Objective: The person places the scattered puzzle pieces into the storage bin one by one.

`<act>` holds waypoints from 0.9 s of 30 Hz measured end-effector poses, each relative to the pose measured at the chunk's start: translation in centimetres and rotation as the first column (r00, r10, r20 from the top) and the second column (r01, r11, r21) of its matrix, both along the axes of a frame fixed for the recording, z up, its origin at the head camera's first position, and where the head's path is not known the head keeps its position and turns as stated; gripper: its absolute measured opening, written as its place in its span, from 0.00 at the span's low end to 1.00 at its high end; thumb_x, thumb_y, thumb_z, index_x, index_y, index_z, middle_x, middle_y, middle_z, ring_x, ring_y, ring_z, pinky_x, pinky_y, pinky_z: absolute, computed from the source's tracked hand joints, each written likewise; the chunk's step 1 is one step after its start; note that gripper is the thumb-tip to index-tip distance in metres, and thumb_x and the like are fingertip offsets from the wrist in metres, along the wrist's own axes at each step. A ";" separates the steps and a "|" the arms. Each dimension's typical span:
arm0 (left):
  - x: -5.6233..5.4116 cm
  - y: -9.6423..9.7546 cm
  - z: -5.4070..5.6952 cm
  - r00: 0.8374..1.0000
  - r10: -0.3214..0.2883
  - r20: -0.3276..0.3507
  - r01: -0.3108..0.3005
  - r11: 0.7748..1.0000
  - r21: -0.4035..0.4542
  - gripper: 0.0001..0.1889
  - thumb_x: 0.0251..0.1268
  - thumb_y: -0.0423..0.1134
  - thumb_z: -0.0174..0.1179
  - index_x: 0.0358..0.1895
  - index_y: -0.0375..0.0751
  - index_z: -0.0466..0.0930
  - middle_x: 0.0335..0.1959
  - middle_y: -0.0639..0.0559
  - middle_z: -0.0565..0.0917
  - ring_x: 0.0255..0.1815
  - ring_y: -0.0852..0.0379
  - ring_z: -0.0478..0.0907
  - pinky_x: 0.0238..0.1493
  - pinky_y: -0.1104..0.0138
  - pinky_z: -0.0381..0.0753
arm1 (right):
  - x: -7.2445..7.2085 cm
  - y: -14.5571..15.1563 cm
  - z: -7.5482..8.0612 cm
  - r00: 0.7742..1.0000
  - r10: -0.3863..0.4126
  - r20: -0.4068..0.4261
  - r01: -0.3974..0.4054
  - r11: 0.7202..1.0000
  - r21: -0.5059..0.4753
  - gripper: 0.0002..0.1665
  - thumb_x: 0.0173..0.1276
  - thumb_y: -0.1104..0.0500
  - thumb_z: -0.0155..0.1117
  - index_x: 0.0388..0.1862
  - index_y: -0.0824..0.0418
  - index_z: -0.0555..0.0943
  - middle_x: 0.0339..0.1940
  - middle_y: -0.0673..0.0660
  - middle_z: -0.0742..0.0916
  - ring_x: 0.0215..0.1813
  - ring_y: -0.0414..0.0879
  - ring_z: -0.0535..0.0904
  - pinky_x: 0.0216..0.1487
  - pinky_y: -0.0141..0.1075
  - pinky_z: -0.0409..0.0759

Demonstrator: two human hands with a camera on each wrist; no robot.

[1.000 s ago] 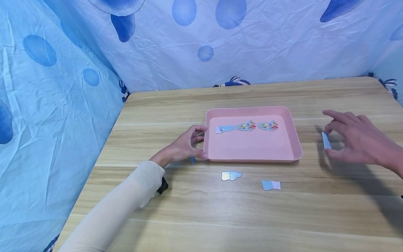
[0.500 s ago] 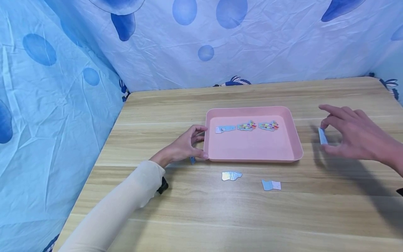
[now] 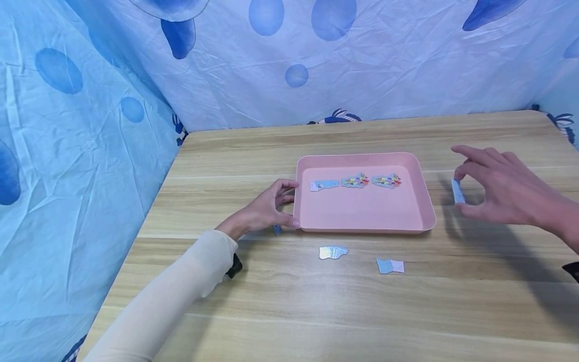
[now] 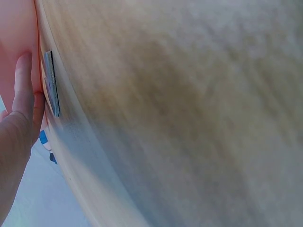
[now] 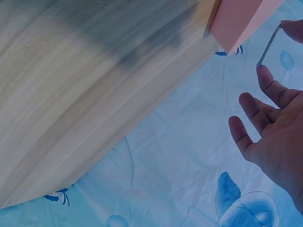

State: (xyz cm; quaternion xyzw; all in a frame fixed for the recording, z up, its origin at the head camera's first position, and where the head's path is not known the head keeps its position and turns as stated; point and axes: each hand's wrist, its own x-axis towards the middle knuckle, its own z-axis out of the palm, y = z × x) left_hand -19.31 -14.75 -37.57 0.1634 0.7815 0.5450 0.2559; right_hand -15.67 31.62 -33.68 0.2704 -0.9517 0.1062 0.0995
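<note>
My right hand (image 3: 506, 188) pinches a light-blue puzzle piece (image 3: 458, 191) between thumb and forefinger, raised above the table right of the pink tray (image 3: 362, 213). In the right wrist view that puzzle piece (image 5: 269, 46) shows edge-on as a thin, slightly bent strip; the other fingers are spread apart. At the tray's left edge, my left hand (image 3: 267, 206) holds the rim, thumb near the front corner. Inside the tray lie a blue-and-pink piece (image 3: 324, 185) and two colourful pieces (image 3: 355, 181) in a row. Another puzzle piece (image 4: 52, 85) lies by the left hand, partly hidden in the head view.
In front of the tray, a shiny pale-blue piece (image 3: 333, 252) and a blue-and-pink piece (image 3: 390, 266) lie on the wooden table (image 3: 339, 311). A blue patterned cloth (image 3: 217, 75) hangs behind the table and along its left side.
My right hand has moved a little left and away from me, toward the tray, carrying the pinched puzzle piece. The left hand and the tray have stayed in place.
</note>
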 end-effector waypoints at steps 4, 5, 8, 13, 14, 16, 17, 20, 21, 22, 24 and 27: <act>0.0 0.0 0.0 1.000 0.004 0.003 -0.004 1.000 0.000 0.47 0.44 0.29 0.75 0.69 0.40 0.56 0.70 0.47 0.63 0.69 0.53 0.64 0.70 0.62 0.64 | -0.3 -0.4 0.1 1.000 0.017 -0.018 -0.017 1.000 -0.003 0.26 0.37 0.52 0.77 0.36 0.60 0.78 0.69 0.65 0.68 0.57 0.63 0.66 0.48 0.60 0.62; 0.0 0.0 0.0 1.000 0.005 0.003 -0.005 1.000 -0.003 0.47 0.44 0.29 0.75 0.68 0.41 0.56 0.70 0.47 0.63 0.69 0.53 0.64 0.70 0.61 0.64 | -0.4 -0.5 0.2 1.000 0.022 -0.021 -0.022 1.000 -0.003 0.26 0.37 0.52 0.77 0.36 0.60 0.78 0.69 0.65 0.68 0.57 0.63 0.66 0.48 0.60 0.62; 0.0 0.0 0.0 1.000 0.008 0.004 -0.008 1.000 -0.009 0.46 0.45 0.29 0.75 0.68 0.43 0.56 0.70 0.48 0.63 0.69 0.53 0.64 0.70 0.62 0.65 | -0.6 -0.9 0.3 0.999 0.032 -0.032 -0.032 0.999 -0.003 0.27 0.36 0.52 0.77 0.35 0.60 0.78 0.69 0.65 0.68 0.56 0.64 0.67 0.48 0.60 0.63; 0.0 0.0 0.0 1.000 0.013 0.010 -0.013 1.000 -0.011 0.46 0.44 0.29 0.76 0.67 0.45 0.57 0.69 0.48 0.63 0.69 0.54 0.64 0.70 0.63 0.65 | -0.8 -1.5 0.5 0.999 0.041 -0.023 -0.041 0.999 -0.004 0.27 0.35 0.52 0.78 0.35 0.60 0.78 0.69 0.65 0.68 0.57 0.63 0.66 0.49 0.62 0.62; 0.0 0.0 0.1 1.000 0.013 0.010 -0.013 1.000 -0.011 0.46 0.44 0.29 0.76 0.67 0.45 0.57 0.70 0.48 0.63 0.69 0.54 0.64 0.70 0.63 0.65 | -0.9 -1.6 0.6 0.999 0.042 -0.018 -0.042 0.999 -0.004 0.28 0.35 0.52 0.79 0.35 0.60 0.78 0.68 0.65 0.68 0.57 0.63 0.66 0.49 0.62 0.62; 0.0 0.0 0.1 1.000 0.010 0.009 -0.010 1.000 -0.009 0.46 0.44 0.29 0.76 0.68 0.44 0.57 0.70 0.48 0.63 0.69 0.54 0.64 0.70 0.63 0.64 | -1.0 -1.8 0.6 0.999 0.048 -0.011 -0.048 0.999 -0.009 0.28 0.34 0.53 0.79 0.35 0.59 0.78 0.69 0.65 0.68 0.58 0.63 0.66 0.50 0.62 0.62; 0.0 0.1 0.1 1.000 0.010 0.009 -0.010 1.000 -0.007 0.46 0.44 0.29 0.75 0.68 0.43 0.57 0.70 0.48 0.63 0.69 0.54 0.64 0.70 0.62 0.64 | -1.0 -1.9 0.7 0.999 0.051 -0.007 -0.052 0.999 -0.009 0.28 0.34 0.53 0.80 0.35 0.59 0.78 0.68 0.65 0.68 0.58 0.63 0.66 0.50 0.62 0.62; 0.0 0.1 0.2 1.000 0.008 0.007 -0.008 1.000 -0.003 0.47 0.44 0.29 0.76 0.68 0.42 0.56 0.70 0.47 0.63 0.69 0.53 0.65 0.70 0.62 0.64 | -1.1 -2.3 0.8 0.998 0.064 -0.001 -0.064 0.998 -0.016 0.28 0.34 0.53 0.80 0.35 0.59 0.78 0.68 0.65 0.68 0.58 0.62 0.67 0.50 0.60 0.63; 0.0 0.0 0.2 1.000 0.006 0.007 -0.006 1.000 -0.001 0.47 0.44 0.29 0.76 0.68 0.41 0.56 0.70 0.47 0.63 0.69 0.53 0.65 0.70 0.62 0.64 | -1.1 -2.4 0.8 0.998 0.068 0.003 -0.068 0.997 -0.020 0.27 0.35 0.53 0.80 0.35 0.59 0.78 0.68 0.65 0.68 0.58 0.62 0.67 0.50 0.60 0.63; 0.0 0.1 0.1 1.000 0.006 0.008 -0.006 1.000 0.000 0.47 0.44 0.29 0.76 0.68 0.41 0.56 0.70 0.47 0.63 0.69 0.53 0.65 0.70 0.62 0.64 | -1.2 -2.5 0.8 0.997 0.072 0.008 -0.072 0.997 -0.021 0.27 0.35 0.54 0.80 0.36 0.59 0.78 0.68 0.65 0.68 0.58 0.62 0.66 0.50 0.60 0.63; 0.0 0.0 0.1 1.000 0.005 0.007 -0.005 1.000 0.003 0.47 0.44 0.30 0.76 0.68 0.41 0.56 0.70 0.47 0.63 0.69 0.53 0.65 0.70 0.62 0.64 | -1.2 -2.8 0.9 0.997 0.078 0.016 -0.078 0.997 -0.024 0.27 0.36 0.53 0.80 0.36 0.60 0.78 0.68 0.65 0.68 0.59 0.62 0.66 0.50 0.60 0.63; -0.1 0.0 0.0 1.000 0.003 0.007 -0.003 1.000 0.006 0.47 0.44 0.30 0.76 0.69 0.41 0.56 0.70 0.47 0.63 0.69 0.53 0.64 0.70 0.62 0.64 | -1.3 -3.5 0.8 0.996 0.088 0.027 -0.087 0.996 -0.029 0.26 0.39 0.52 0.79 0.36 0.60 0.78 0.69 0.64 0.68 0.60 0.61 0.66 0.51 0.60 0.63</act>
